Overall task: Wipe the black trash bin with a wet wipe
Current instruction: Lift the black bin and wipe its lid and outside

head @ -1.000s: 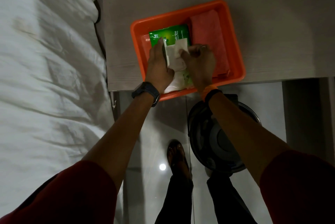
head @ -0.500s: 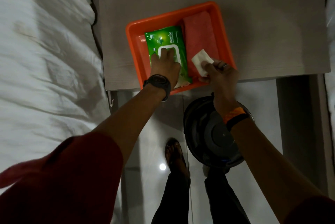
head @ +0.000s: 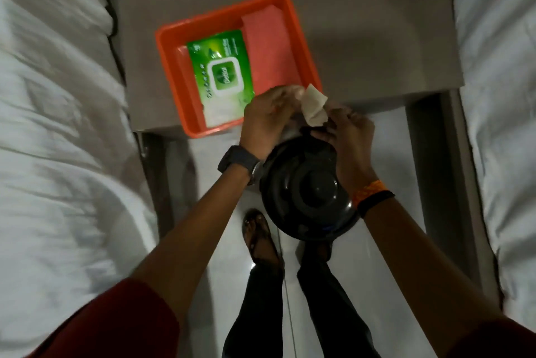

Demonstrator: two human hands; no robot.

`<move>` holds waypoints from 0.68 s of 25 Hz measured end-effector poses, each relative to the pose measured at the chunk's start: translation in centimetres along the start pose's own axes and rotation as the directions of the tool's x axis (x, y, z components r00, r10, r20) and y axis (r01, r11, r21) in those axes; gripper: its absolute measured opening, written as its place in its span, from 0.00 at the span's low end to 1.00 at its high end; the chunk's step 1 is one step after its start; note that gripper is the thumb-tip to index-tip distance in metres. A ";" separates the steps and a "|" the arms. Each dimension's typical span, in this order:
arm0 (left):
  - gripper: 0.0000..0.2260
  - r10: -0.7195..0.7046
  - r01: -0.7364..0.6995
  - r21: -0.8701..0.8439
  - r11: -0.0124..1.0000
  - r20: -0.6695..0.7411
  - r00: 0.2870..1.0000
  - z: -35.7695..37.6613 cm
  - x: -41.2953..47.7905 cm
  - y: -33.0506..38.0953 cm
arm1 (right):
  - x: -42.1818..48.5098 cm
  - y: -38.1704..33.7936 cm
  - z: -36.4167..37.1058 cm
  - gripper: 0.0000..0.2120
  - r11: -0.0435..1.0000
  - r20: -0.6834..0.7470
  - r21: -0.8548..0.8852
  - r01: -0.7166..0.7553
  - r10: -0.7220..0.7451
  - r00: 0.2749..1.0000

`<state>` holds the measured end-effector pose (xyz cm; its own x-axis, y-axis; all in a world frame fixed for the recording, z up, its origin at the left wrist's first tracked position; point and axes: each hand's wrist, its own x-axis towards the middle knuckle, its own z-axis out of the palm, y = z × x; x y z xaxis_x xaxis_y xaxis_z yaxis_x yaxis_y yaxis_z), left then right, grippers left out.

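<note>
The black trash bin (head: 304, 192), round with a domed lid, stands on the white floor just in front of the bedside table. A white wet wipe (head: 314, 107) is held above the bin's far rim. My left hand (head: 266, 120) pinches its left edge and my right hand (head: 348, 134) grips its lower right part. The green wet wipe pack (head: 222, 73) lies in the orange tray (head: 171, 67) with its flap shut.
A pink cloth (head: 271, 53) lies in the tray's right half. The tray sits on a grey bedside table (head: 377, 38). White beds flank the narrow floor gap on the left (head: 52, 140) and right (head: 501, 96). My feet stand just behind the bin.
My right hand pulled a wipe out of the pack. My left hand left the pack and joined it. Both hands now hold the wipe over the bin.
</note>
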<state>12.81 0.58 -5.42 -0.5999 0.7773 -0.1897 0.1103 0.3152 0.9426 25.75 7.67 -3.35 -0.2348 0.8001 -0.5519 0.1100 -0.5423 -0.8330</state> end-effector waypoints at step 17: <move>0.07 -0.364 0.396 -0.300 0.868 0.159 0.918 14.4 -6.8 0.7 | -1.3 3.5 -14.4 0.07 0.942 0.173 -0.296 0.156 -0.108 0.979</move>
<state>28.43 3.34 -7.44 -0.4650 0.6851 -0.5607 -0.3798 0.4177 0.8254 40.38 8.40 -6.13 -0.4086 0.7978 -0.4434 0.3530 -0.3098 -0.8828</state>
